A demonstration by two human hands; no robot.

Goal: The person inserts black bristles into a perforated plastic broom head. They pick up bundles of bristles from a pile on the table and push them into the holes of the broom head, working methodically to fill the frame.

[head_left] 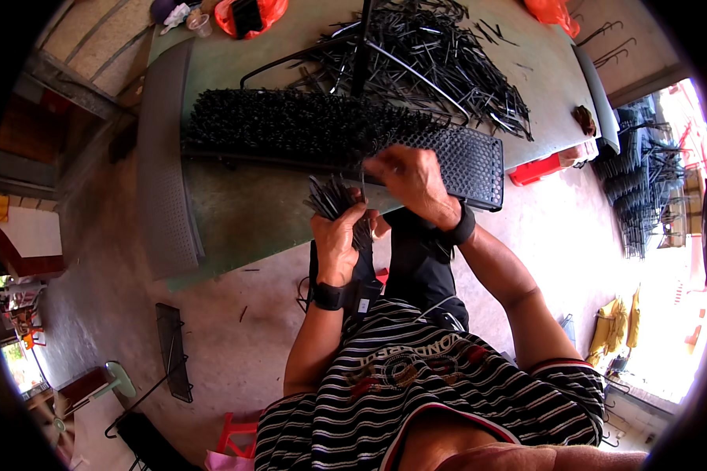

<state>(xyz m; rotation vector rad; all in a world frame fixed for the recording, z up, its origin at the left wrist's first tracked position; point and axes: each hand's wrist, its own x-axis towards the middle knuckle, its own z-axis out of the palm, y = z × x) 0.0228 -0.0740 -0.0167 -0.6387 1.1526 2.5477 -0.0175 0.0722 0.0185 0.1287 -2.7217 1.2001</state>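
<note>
My left hand (338, 239) is closed round a bundle of thin black strips (330, 198), their ends fanning out above the thumb, just below the near edge of a long black perforated panel (467, 161). Much of the panel, from its left end to past the middle, is thick with upright black strips (271, 125); its right part shows bare holes. My right hand (412, 180) is at the panel's near side, where the bristly part gives way to holes. Its thumb and fingers are pinched, seemingly on one thin black strip beside the bundle; the fingertips are partly blurred.
Behind the panel, a large pile of loose black strips (448, 67) covers part of the green table (259, 200). A black metal frame (361, 51) stands over the panel. A grey perforated sheet (165, 173) lies along the table's left edge. Red bags (271, 12) sit at the back.
</note>
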